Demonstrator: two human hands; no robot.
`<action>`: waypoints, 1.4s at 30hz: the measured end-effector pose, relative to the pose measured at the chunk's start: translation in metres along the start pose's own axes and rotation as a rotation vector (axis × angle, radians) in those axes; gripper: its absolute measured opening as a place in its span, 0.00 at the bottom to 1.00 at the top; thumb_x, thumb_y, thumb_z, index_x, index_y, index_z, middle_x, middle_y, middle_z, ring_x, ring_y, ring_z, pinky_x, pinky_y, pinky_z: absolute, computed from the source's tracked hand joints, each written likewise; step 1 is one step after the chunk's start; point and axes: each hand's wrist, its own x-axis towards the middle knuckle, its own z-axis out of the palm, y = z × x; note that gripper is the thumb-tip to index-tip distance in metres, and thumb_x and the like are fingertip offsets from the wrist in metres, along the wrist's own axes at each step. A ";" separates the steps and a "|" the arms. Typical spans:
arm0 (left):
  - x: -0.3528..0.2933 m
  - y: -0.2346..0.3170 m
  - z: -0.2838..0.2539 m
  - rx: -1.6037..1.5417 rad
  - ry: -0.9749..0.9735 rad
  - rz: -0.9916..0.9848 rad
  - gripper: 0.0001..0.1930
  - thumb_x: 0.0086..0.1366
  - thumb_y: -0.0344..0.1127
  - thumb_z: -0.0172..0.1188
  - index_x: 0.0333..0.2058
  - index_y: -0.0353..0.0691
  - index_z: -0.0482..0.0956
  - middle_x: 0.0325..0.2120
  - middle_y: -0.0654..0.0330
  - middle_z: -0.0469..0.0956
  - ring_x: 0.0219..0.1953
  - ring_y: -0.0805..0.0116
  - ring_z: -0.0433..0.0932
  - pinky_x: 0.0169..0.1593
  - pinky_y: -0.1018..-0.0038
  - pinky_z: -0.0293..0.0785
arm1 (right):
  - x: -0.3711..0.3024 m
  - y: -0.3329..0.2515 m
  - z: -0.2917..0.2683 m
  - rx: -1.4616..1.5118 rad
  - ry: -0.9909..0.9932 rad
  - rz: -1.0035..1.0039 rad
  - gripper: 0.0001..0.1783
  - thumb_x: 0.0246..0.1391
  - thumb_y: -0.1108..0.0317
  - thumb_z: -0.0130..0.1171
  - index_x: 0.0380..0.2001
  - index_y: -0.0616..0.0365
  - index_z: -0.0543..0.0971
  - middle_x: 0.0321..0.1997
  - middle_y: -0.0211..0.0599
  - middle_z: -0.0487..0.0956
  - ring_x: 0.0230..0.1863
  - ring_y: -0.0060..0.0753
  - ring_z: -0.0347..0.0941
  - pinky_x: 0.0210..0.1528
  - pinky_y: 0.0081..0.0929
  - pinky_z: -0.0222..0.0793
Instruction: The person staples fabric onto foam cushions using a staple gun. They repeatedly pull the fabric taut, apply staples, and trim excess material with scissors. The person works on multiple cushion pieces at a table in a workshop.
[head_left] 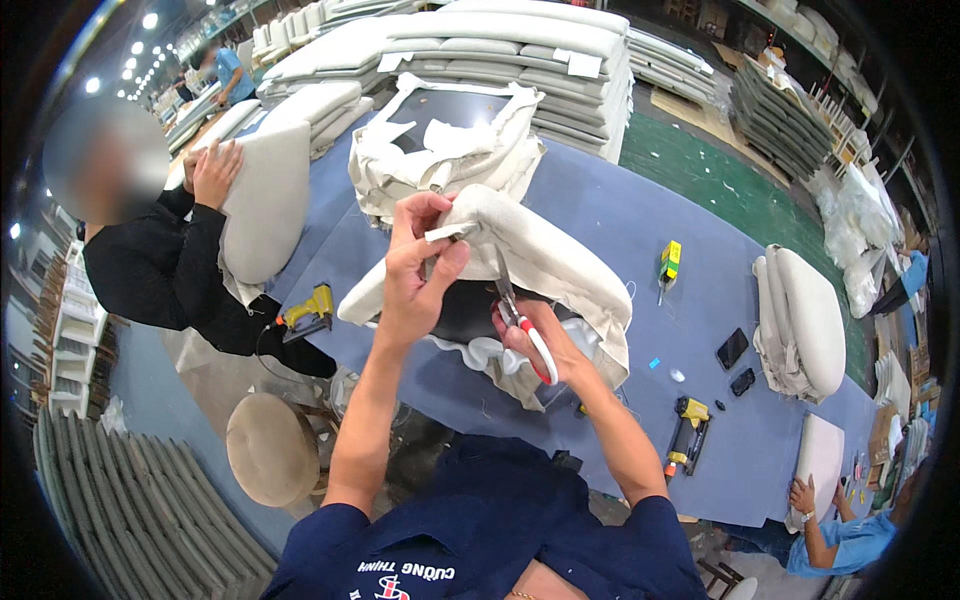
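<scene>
In front of me a cream upholstered seat cushion [540,225] stands tilted on the blue table, its dark underside facing me and loose fabric hanging along its edge. My left hand [415,275] pinches a flap of that cream fabric at the cushion's top edge. Scissors [538,350] with red and white handles are gripped in my right hand [545,335]. Their blades point up toward the fabric, close to the left hand's fingers. Whether the blades touch the cloth I cannot tell.
Another partly covered cushion [440,130] lies just beyond. Yellow staple guns [690,430] rest at the right and left, near a phone [732,347]. Stacked cushions [800,325] sit at the right. A person in black [150,250] holds a cushion at the left; a round stool [270,450] stands below.
</scene>
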 end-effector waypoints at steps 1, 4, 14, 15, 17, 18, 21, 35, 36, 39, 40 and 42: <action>0.000 0.000 -0.002 0.005 0.011 -0.021 0.07 0.68 0.28 0.64 0.39 0.29 0.81 0.56 0.52 0.66 0.62 0.54 0.70 0.65 0.62 0.64 | 0.002 0.000 -0.001 -0.035 0.010 0.023 0.43 0.57 0.25 0.54 0.25 0.64 0.73 0.21 0.30 0.66 0.26 0.25 0.60 0.28 0.31 0.59; -0.001 -0.002 -0.006 -0.031 0.004 -0.012 0.05 0.68 0.27 0.62 0.39 0.30 0.81 0.56 0.53 0.66 0.62 0.55 0.70 0.65 0.63 0.64 | 0.004 -0.003 -0.007 -0.060 0.038 0.085 0.38 0.55 0.34 0.64 0.18 0.64 0.74 0.17 0.27 0.65 0.22 0.22 0.59 0.24 0.29 0.56; -0.009 0.008 -0.007 -0.073 -0.052 -0.039 0.05 0.67 0.25 0.62 0.38 0.28 0.81 0.56 0.51 0.65 0.66 0.50 0.67 0.68 0.61 0.60 | -0.005 -0.012 -0.007 0.040 -0.051 0.086 0.37 0.56 0.33 0.63 0.19 0.60 0.70 0.18 0.22 0.63 0.23 0.18 0.58 0.23 0.27 0.55; -0.009 0.009 -0.008 -0.080 -0.056 -0.042 0.05 0.67 0.25 0.62 0.38 0.29 0.81 0.56 0.51 0.65 0.66 0.50 0.67 0.69 0.60 0.60 | -0.006 -0.009 -0.006 0.046 -0.043 0.103 0.37 0.57 0.33 0.63 0.19 0.59 0.70 0.17 0.22 0.63 0.22 0.16 0.58 0.22 0.27 0.55; -0.007 0.011 -0.006 -0.077 -0.064 -0.042 0.04 0.66 0.24 0.63 0.37 0.29 0.81 0.57 0.51 0.64 0.64 0.52 0.69 0.67 0.61 0.61 | -0.008 -0.004 -0.004 0.034 -0.019 0.118 0.36 0.58 0.34 0.63 0.18 0.58 0.71 0.16 0.22 0.65 0.20 0.15 0.61 0.21 0.26 0.57; -0.007 0.009 -0.009 -0.066 -0.090 -0.030 0.04 0.65 0.24 0.63 0.37 0.28 0.81 0.57 0.51 0.64 0.63 0.53 0.69 0.67 0.62 0.61 | -0.012 -0.005 -0.001 0.040 -0.001 0.122 0.37 0.57 0.31 0.62 0.19 0.58 0.71 0.15 0.24 0.68 0.19 0.16 0.65 0.20 0.25 0.60; -0.007 0.012 -0.004 -0.097 -0.101 -0.021 0.05 0.64 0.24 0.63 0.37 0.28 0.81 0.56 0.51 0.64 0.61 0.55 0.70 0.66 0.63 0.62 | -0.013 -0.005 0.000 0.028 0.028 0.030 0.41 0.54 0.26 0.60 0.19 0.58 0.72 0.15 0.24 0.68 0.19 0.17 0.66 0.21 0.23 0.62; 0.003 0.009 -0.017 -0.110 -0.228 -0.035 0.08 0.70 0.28 0.59 0.36 0.27 0.82 0.57 0.52 0.65 0.63 0.56 0.69 0.68 0.63 0.61 | -0.025 -0.016 0.013 0.057 0.094 0.137 0.24 0.65 0.51 0.59 0.21 0.59 0.74 0.15 0.24 0.69 0.17 0.18 0.67 0.20 0.25 0.61; 0.001 0.002 -0.017 -0.142 -0.208 -0.015 0.08 0.70 0.28 0.60 0.34 0.27 0.81 0.58 0.51 0.66 0.63 0.57 0.68 0.68 0.63 0.61 | -0.033 -0.013 0.012 0.082 0.073 0.143 0.23 0.65 0.51 0.58 0.23 0.59 0.74 0.16 0.25 0.71 0.18 0.19 0.68 0.21 0.25 0.62; -0.004 -0.008 -0.017 0.034 -0.222 0.039 0.09 0.70 0.31 0.59 0.34 0.28 0.80 0.61 0.47 0.66 0.65 0.52 0.67 0.69 0.58 0.59 | -0.078 0.008 0.015 0.267 0.121 0.118 0.22 0.65 0.52 0.56 0.27 0.60 0.74 0.23 0.30 0.73 0.22 0.21 0.69 0.25 0.25 0.65; -0.003 -0.008 -0.018 0.123 -0.233 0.008 0.10 0.70 0.32 0.59 0.33 0.28 0.79 0.63 0.46 0.66 0.65 0.51 0.67 0.69 0.57 0.58 | -0.095 0.017 0.013 0.208 0.234 0.017 0.21 0.65 0.52 0.56 0.26 0.60 0.73 0.23 0.31 0.73 0.23 0.22 0.69 0.25 0.25 0.64; -0.007 -0.018 -0.023 0.348 -0.237 0.023 0.14 0.71 0.37 0.59 0.32 0.30 0.78 0.68 0.44 0.63 0.66 0.46 0.65 0.69 0.55 0.56 | -0.134 0.032 0.007 0.115 0.522 0.106 0.23 0.65 0.51 0.55 0.25 0.59 0.73 0.22 0.31 0.72 0.23 0.23 0.68 0.25 0.27 0.63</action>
